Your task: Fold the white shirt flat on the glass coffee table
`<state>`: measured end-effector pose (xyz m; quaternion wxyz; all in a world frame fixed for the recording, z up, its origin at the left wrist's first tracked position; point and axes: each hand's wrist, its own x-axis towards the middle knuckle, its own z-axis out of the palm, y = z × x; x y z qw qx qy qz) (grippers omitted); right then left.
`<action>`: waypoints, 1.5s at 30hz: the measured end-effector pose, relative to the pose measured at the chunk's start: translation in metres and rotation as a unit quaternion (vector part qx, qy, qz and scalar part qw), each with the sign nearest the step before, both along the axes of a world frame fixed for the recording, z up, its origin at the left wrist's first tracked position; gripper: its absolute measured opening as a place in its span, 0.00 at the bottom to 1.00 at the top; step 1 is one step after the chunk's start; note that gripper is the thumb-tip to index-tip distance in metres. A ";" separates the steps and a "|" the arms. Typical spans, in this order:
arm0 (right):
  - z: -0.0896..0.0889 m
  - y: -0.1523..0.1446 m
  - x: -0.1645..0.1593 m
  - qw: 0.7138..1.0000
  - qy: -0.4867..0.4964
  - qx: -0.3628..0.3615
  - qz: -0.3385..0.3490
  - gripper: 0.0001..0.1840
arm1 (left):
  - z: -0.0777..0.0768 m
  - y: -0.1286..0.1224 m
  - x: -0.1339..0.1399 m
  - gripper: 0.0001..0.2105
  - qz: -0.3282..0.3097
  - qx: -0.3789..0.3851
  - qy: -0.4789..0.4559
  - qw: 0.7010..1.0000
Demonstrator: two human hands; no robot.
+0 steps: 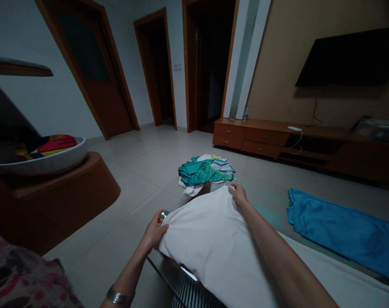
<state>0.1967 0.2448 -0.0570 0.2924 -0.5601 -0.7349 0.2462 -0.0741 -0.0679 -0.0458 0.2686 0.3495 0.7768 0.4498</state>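
A white cloth (210, 239) lies spread over a low surface in front of me. My left hand (155, 233) pinches its near left corner. My right hand (237, 194) grips its far edge, the forearm lying across the cloth. A silver bracelet sits on my left wrist. Just beyond the cloth, a pile of teal and patterned clothes (205, 173) rests on something low whose shape I cannot make out. Under the cloth's near edge a striped fabric (194, 295) shows.
A blue cloth (342, 231) lies spread at the right. At left stands a brown rounded stand (53, 201) with a pale basin (40, 160) holding colourful fabric. A wooden TV cabinet (271, 137) runs along the far wall below a dark screen (351, 57). Grey tiled floor (143, 158) leads to doorways.
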 end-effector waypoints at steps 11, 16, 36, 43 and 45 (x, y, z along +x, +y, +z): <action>-0.027 -0.054 0.089 0.996 0.001 0.087 -0.007 0.24 | 0.024 0.038 0.020 0.24 -0.042 -0.174 0.292 0.940; -0.038 -0.091 0.134 0.985 -0.138 0.106 0.017 0.20 | 0.025 0.034 0.036 0.19 -0.054 -0.238 0.405 0.881; 0.022 -0.087 0.062 0.999 -0.037 0.003 0.037 0.14 | -0.007 0.219 0.156 0.15 -0.223 0.068 0.408 0.883; 0.039 -0.138 0.065 0.926 -0.034 0.158 0.342 0.06 | -0.034 0.220 0.156 0.20 -0.162 0.000 0.460 0.873; 0.042 -0.140 0.078 0.894 -0.025 0.089 0.439 0.08 | -0.034 0.223 0.154 0.22 -0.161 -0.009 0.452 0.877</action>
